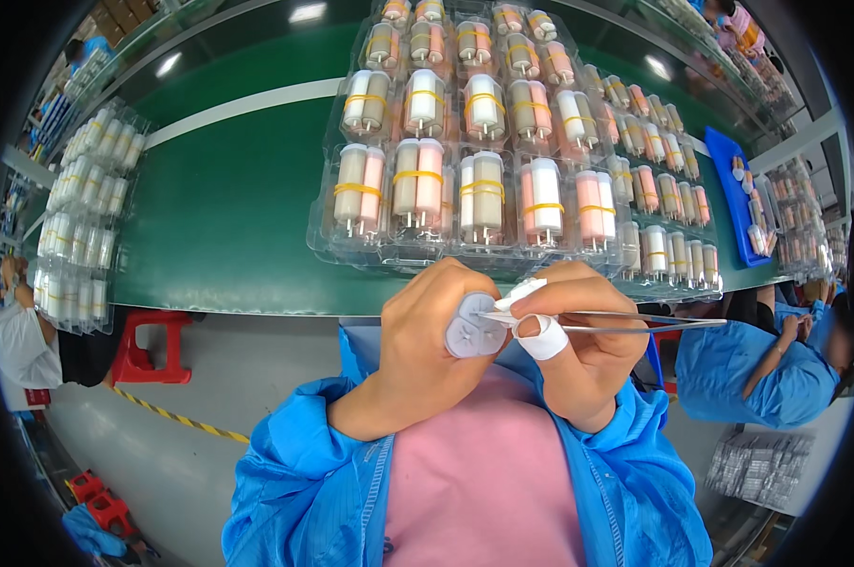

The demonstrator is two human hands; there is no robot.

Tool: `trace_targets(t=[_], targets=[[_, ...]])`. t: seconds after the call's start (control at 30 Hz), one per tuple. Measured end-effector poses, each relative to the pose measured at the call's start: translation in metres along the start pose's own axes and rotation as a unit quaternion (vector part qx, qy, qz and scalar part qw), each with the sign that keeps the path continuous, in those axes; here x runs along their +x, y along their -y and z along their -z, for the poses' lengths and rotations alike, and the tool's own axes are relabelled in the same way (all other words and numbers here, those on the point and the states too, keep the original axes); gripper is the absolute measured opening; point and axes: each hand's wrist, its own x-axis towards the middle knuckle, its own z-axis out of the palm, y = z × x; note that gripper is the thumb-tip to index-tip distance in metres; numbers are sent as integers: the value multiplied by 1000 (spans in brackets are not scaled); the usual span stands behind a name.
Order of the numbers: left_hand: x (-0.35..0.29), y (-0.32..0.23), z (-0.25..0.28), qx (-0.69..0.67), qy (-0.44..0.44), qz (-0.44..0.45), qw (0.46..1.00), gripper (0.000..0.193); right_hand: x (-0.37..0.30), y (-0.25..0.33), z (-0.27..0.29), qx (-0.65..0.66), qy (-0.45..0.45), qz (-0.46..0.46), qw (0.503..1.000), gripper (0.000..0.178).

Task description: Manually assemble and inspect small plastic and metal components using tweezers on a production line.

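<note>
My left hand point(425, 326) is wrapped round a part with a grey, lobed end face point(463, 338); the rest of that part is hidden in the fist. Metal tweezers point(687, 324) are pinched in my right hand point(592, 326), their tips at the grey face. White wrapping point(543, 338) circles the right thumb, and a white piece point(521, 293) shows at the right index fingertip. Just beyond both hands, a clear plastic tray point(389, 253) holds several bundles of white, pink and grey cylinders point(417, 180) with yellow bands and metal pins.
More filled trays stand at the right point(677, 260) and far left point(72, 274) of the green table point(228, 217). A blue tray point(729, 180) with a few cylinders lies farther right. A co-worker in a blue smock point(748, 373) sits at right; a red stool point(153, 350) stands at left.
</note>
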Motion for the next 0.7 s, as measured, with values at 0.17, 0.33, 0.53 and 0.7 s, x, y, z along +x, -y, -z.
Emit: trace_targets(t=[0.17,0.33,0.53,0.7], targets=[[-1,3,2,6,14,5,1000,29,0,0,-2,7,-10,-2,1000,15],[1,-9,8,-116,55,125,984,28,-4,-2,-5,86,-88,-38,992,13],[3,-9,15,-258,100,214,937,27,-4,-2,-5,59,-71,-37,995,14],[4,-6,17,-346,118,260,894,26,-3,-2,-5,57,-63,-33,996,15]])
